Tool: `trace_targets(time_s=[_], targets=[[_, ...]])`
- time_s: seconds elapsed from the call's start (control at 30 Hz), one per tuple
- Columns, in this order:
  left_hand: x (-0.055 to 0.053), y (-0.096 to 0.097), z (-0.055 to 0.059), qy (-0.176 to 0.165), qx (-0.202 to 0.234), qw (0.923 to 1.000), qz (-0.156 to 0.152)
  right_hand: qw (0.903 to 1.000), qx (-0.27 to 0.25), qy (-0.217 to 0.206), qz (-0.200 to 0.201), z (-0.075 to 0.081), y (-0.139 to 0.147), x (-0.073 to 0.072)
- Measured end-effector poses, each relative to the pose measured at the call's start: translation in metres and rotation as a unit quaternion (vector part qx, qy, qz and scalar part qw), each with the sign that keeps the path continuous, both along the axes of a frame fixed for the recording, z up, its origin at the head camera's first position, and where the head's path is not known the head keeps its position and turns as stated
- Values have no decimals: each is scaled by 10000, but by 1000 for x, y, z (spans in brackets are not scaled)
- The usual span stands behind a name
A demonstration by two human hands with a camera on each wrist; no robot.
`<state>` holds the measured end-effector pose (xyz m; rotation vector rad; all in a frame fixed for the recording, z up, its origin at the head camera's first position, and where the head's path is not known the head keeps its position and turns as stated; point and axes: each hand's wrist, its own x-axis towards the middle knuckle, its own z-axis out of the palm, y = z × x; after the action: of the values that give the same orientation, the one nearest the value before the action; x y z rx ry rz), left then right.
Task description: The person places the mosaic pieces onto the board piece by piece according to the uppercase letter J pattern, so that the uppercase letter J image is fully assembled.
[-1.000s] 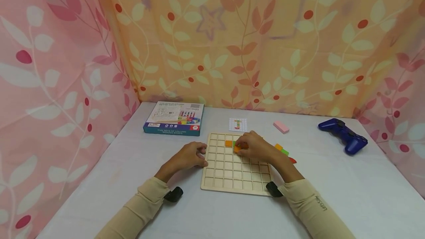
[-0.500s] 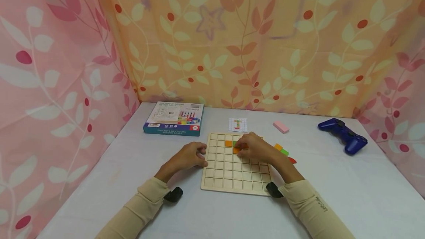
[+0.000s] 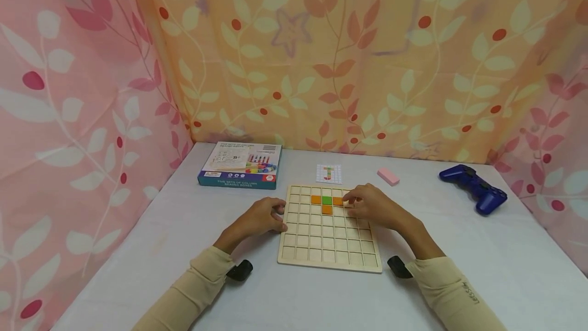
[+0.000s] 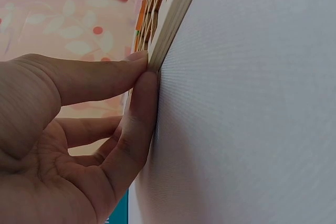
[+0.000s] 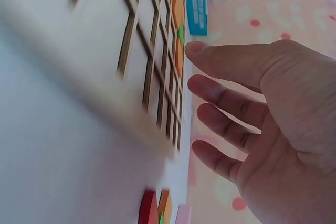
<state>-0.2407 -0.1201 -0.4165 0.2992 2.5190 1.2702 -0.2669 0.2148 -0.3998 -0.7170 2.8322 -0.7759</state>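
A square wooden grid board (image 3: 303,241) lies on the white table. On its upper rows sit an orange tile (image 3: 316,199), a green tile (image 3: 327,200) and another orange tile (image 3: 337,201) in a line, with a third orange tile (image 3: 327,210) below the green one. My left hand (image 3: 259,216) pinches the board's left edge; the left wrist view shows the thumb (image 4: 113,77) on top and a finger against the side. Over the board's upper right part, my right hand (image 3: 374,206) has loosely bent, spread fingers with nothing between them.
A small pattern card (image 3: 328,173) and a pink block (image 3: 388,176) lie behind the board. A boxed set (image 3: 241,165) is at back left, a blue game controller (image 3: 473,188) at right. Beyond the board's right edge lie a red piece (image 5: 148,207) and an orange piece (image 5: 165,203).
My right hand has let go of the tiles and moved right, uncovering the green tile and the orange tiles. The left hand and the board have stayed in place.
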Motion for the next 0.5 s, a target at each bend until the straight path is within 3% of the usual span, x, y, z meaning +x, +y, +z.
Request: trace_targets(time_s=[0.3, 0.5], targets=[[0, -1, 1, -60, 20, 10000, -20, 9996, 57, 157, -236, -5, 41, 5], [1, 0, 2, -99, 8, 10000, 10, 9975, 202, 19, -684, -7, 68, 9]])
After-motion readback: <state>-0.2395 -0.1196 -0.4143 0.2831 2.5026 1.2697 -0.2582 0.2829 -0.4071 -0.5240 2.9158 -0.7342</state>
